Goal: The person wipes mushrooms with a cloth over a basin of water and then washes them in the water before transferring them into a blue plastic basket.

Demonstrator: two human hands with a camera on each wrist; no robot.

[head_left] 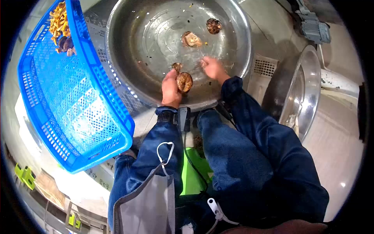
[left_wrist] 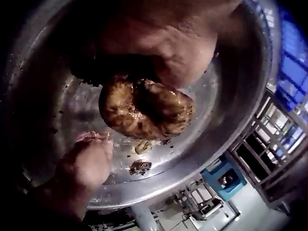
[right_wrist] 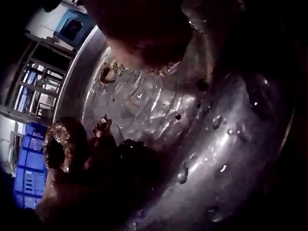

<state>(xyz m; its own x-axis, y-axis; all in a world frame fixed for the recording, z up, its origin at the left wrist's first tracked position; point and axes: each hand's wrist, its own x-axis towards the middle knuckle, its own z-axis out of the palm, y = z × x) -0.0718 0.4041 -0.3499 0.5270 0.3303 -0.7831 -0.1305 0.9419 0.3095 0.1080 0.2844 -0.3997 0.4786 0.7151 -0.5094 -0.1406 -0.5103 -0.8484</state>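
Nothing legible — the dark characters (head_left: 92,174) beside the blue basket (head_left: 97,78) are too small.

Metal basin (head_left: 157,52) (wet inside) | dark round piece (head_left: 214,26) | pale piece (head_left: 191,39) | dark specks (right_wrist: 178,116)

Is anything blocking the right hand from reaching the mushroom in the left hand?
Nothing visible: in the head view, only a gap over the metal basin separates the right hand from the mushroom in the left hand.

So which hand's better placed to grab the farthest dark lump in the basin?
Probably the right hand: it's nearer that dark lump, while the left hand holds a brown lump. Can't tell if the right is empty.
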